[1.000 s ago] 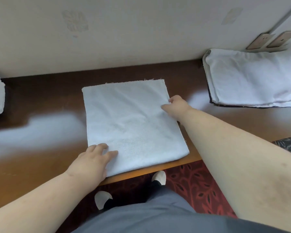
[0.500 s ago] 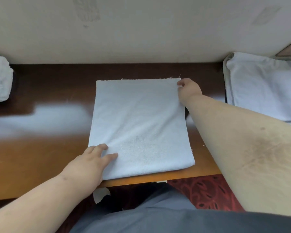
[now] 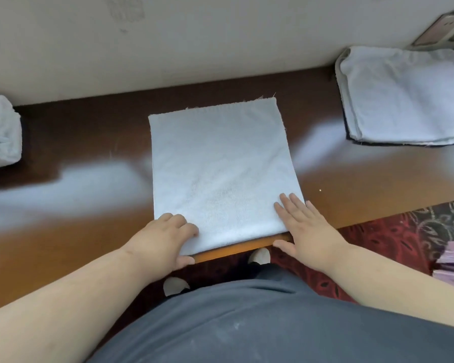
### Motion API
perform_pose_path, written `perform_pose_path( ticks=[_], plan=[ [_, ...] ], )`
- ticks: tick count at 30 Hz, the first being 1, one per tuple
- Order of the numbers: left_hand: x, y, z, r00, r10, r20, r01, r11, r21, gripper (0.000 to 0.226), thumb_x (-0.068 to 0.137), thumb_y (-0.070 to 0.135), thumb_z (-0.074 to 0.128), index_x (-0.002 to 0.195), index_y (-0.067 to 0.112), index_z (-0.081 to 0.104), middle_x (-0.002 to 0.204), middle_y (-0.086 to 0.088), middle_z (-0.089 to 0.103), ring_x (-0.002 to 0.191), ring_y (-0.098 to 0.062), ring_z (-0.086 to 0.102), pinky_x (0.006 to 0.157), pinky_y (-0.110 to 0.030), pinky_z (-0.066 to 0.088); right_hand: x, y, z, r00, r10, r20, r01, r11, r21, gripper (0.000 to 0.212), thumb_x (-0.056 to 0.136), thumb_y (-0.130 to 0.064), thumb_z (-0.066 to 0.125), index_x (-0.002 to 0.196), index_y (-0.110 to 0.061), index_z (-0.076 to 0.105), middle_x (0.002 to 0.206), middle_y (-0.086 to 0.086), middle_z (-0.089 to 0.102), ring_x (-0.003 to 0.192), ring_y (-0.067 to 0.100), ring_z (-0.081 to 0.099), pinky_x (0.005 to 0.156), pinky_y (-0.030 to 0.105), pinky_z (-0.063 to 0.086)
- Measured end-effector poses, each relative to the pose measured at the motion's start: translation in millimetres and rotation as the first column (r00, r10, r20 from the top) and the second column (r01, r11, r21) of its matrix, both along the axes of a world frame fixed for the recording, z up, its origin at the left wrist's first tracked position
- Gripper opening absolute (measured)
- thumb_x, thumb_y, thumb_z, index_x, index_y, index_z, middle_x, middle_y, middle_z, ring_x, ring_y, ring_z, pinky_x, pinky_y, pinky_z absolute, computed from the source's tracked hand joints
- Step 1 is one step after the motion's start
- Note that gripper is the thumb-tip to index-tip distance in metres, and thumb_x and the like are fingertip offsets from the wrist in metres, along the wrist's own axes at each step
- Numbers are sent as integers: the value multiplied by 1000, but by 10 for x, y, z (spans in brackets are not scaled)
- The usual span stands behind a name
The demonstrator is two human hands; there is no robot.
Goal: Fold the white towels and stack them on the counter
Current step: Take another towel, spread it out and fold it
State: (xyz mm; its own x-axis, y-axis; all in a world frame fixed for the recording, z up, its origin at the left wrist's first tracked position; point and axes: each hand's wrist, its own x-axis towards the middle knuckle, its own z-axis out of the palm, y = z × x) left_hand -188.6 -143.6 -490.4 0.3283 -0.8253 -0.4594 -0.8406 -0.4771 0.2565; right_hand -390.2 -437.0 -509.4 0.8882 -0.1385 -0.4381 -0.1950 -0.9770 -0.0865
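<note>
Folded towel stack (image 3: 406,95) at 2 o'clock, bunched towel (image 3: 0,134) at 9 on surface (image 3: 63,231). Flat white towel (image 3: 220,169), long axis 12–6. Left hand (image 3: 163,239) grip curls on near corner; right hand (image 3: 307,229) flat, holding nothing.

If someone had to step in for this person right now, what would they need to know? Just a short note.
Left hand: fingers curled over the near left corner of the flat folded white terry towel, thumb at the counter edge.
Right hand: flat, fingers straight, resting on the near right corner.
The towel lies at the front of the brown wooden counter, near edge almost at the lip.
Stack of folded white towels sits at the far right by the wall; a crumpled white towel waits at the far left.
Done: some folds on this towel.
Left: probably another fold, move it to the stack, then the left one.
</note>
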Motion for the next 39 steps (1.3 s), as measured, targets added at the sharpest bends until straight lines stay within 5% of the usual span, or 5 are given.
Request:
perform_pose_path(
  ticks=[6, 18, 22, 31, 39],
  plan=[
    [-29, 59, -25, 993, -103, 59, 105, 994, -31, 34, 94, 52, 49, 121, 32, 52, 115, 12, 52, 106, -14, 44, 84, -26, 40, -228, -15, 99, 966, -64, 250, 63, 998, 11, 49, 76, -31, 84, 121, -14, 69, 115, 8, 68, 108, 37, 63, 86, 49, 55],
    [68, 296, 26, 968, -127, 217, 125, 992, 23, 21, 91, 34, 47, 108, 28, 58, 101, 9, 58, 94, -17, 52, 74, -27, 37, -316, -148, 129, 947, -176, 268, 174, 984, 32, 20, 73, -7, 69, 91, -16, 69, 100, 4, 62, 94, 32, 54, 85, 46, 50],
    [135, 386, 124, 979, 180, 91, -157, 962, -222, 10, 88, 29, 58, 94, 24, 63, 86, 5, 63, 83, -23, 59, 66, -30, 38, -245, -205, 213, 847, -467, 254, 380, 866, 326, 24, 76, -11, 61, 90, -30, 58, 103, -10, 63, 101, 10, 53, 90, 18, 40],
    [338, 224, 256, 534, 716, -450, -842, 496, -211, 9, 90, 47, 54, 87, 41, 59, 74, 6, 67, 68, -18, 61, 57, -30, 43, 332, -273, 366, 320, -938, 132, 527, 293, 798, 18, 72, -36, 50, 85, -43, 61, 75, -19, 66, 70, -1, 61, 63, 24, 49],
    [319, 305, 361, 374, 598, -709, -884, 461, -77, 36, 66, 64, 64, 82, 33, 67, 71, 8, 69, 60, -5, 56, 63, -33, 40, 273, -364, 464, 303, -946, 112, 392, 231, 890, 17, 78, -30, 60, 86, -43, 66, 82, -17, 68, 77, 0, 62, 68, 15, 48]
  ],
)
